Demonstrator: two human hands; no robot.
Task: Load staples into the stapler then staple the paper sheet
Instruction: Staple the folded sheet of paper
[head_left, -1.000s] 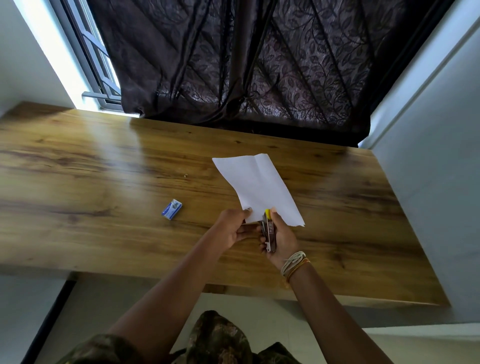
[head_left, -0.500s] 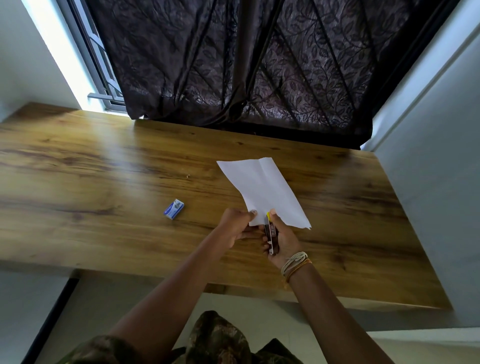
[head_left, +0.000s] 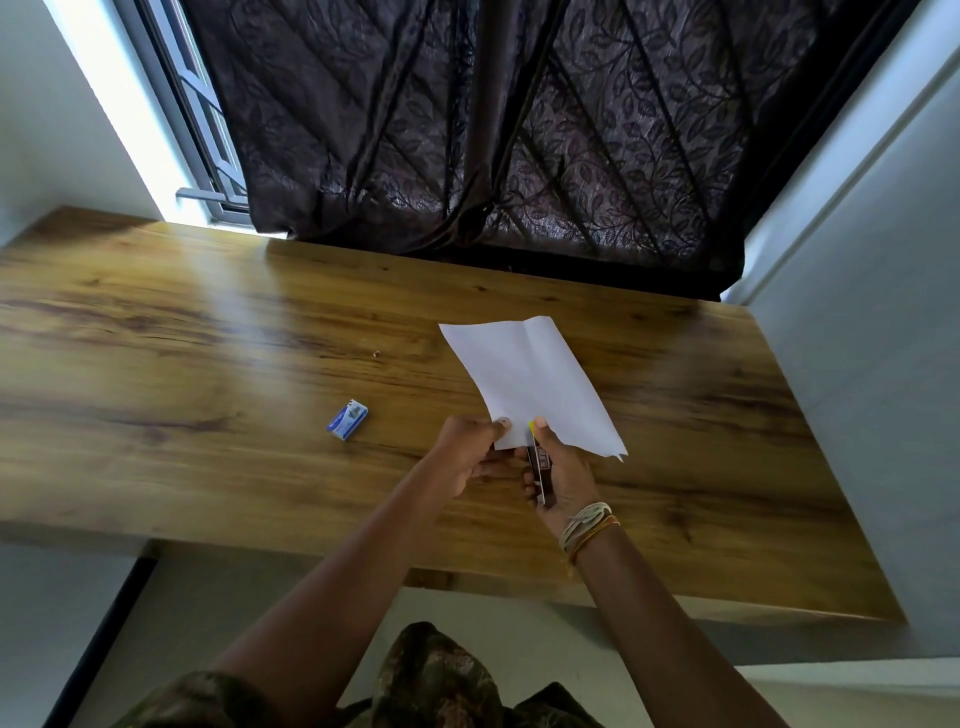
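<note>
We see a wooden surface (head_left: 208, 364) beneath a dark curtain (head_left: 519, 130), with the person's two forearms reaching in from the near edge. A white paper sheet (head_left: 530, 379) lies over the right half of the surface, its long axis running from the far left toward the near right, one lengthwise crease visible. The left hand (head_left: 467, 457) pinches the sheet's near corner between thumb and curled fingers (head_left: 501, 426). Just to its right, the right hand (head_left: 561, 478) wraps its fingers round the stapler (head_left: 539, 467), thumb pressed on top. The stapler's long axis points away from the body, its yellow-tipped nose meeting the near edge of the sheet; whether the edge sits inside its mouth we cannot tell. We judge the squeeze to be the step in hand. A small blue staple box (head_left: 347, 420) rests well to the left, apart from both hands.
</note>
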